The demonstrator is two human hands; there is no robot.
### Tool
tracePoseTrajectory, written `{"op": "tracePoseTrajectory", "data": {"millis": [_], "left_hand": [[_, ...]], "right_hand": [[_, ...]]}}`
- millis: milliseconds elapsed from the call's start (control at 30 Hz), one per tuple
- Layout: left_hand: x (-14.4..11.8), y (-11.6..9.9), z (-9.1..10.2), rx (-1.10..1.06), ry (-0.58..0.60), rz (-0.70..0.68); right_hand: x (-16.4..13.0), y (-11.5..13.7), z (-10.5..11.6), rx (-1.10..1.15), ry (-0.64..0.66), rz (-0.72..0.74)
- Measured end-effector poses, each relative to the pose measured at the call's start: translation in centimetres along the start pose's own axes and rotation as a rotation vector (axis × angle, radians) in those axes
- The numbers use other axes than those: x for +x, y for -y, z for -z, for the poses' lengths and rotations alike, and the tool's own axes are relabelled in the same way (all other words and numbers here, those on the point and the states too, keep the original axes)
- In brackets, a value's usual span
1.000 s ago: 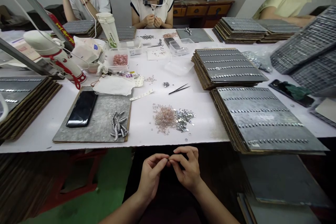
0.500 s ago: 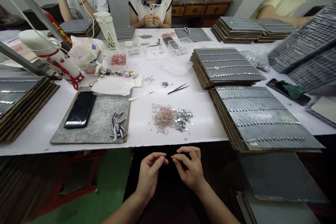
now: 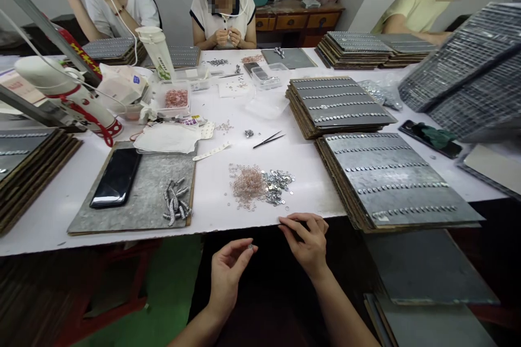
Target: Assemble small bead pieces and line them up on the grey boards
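My left hand (image 3: pixel 226 271) is below the table edge, thumb and forefinger closed on a small round metal disc (image 3: pixel 250 246). My right hand (image 3: pixel 306 238) is at the table's front edge, with thumb and forefinger tips nearly together; I cannot make out whether anything sits between them. Just beyond it lies a heap of silvery discs (image 3: pixel 277 187). Touching that heap on its left is a pile of small pinkish clear rings (image 3: pixel 248 184). Black tweezers (image 3: pixel 268 140) lie farther back, near a small metal cluster (image 3: pixel 248 133).
On the left, a grey board (image 3: pixel 142 195) carries a phone (image 3: pixel 116 178) and several silvery rolls (image 3: pixel 176 201). Stacked boards with rows of discs (image 3: pixel 401 173) stand on the right. A plastic box (image 3: pixel 189 98) holds pink pieces. Other people sit around the table, one person (image 3: pixel 223 16) opposite.
My hands have drawn apart. The right hand has moved up and right to the table edge, while the left moved slightly left, its disc now visible. The whole view has shifted a little.
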State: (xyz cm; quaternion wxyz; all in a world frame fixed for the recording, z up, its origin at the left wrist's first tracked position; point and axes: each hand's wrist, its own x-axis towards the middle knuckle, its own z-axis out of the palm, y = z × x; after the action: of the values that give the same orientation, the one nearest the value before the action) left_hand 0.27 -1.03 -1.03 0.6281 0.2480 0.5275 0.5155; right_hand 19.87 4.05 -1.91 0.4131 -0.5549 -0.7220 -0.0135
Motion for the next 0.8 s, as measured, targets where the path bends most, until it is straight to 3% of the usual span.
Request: {"op": "tracePoseTrajectory", "data": {"millis": [167, 267, 500, 800], "left_hand": [[0.1, 0.0, -0.1, 0.022, -0.003, -0.039], [0.2, 0.1, -0.1, 0.039, -0.004, -0.048], [-0.1, -0.2, 0.1, 0.145, 0.023, -0.113], [-0.7, -0.5, 0.4, 0.269, 0.018, -0.28]], "right_hand": [[-0.1, 0.9, 0.4, 0.163, -0.011, -0.023], [-0.4, 2.3, 0.7, 0.355, 0.081, -0.092], [-0.9, 6.0, 0.1, 0.807, 0.379, -0.431], [0.0, 6.8, -0.8, 0.876, 0.421, -0.473]]}}
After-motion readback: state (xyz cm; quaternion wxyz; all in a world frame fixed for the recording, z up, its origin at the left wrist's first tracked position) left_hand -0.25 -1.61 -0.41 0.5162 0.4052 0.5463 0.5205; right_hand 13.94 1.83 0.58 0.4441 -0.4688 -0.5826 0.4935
